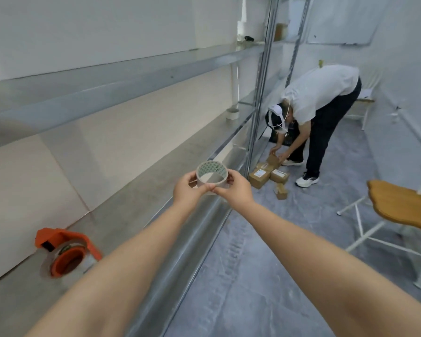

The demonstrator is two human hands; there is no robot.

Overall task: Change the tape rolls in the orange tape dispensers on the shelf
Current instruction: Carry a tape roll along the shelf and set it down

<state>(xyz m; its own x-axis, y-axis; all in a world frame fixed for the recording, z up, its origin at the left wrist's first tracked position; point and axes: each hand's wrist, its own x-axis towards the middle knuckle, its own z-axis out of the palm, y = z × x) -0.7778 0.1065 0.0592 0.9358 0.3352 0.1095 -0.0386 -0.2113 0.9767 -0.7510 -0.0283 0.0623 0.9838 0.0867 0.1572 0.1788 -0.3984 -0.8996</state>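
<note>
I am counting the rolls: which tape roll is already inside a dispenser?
The roll in the orange dispenser lying on the shelf; the bare roll is held by the left hand and right hand.

The grey shelf (136,190) runs along the wall, edged by a metal front rail (192,229). An orange tape dispenser (68,251) lies on its side at the near left end, and a small white tub (232,114) stands far along the shelf. Cardboard boxes (263,175) lie on the grey floor (265,263) beside the shelf.
</note>
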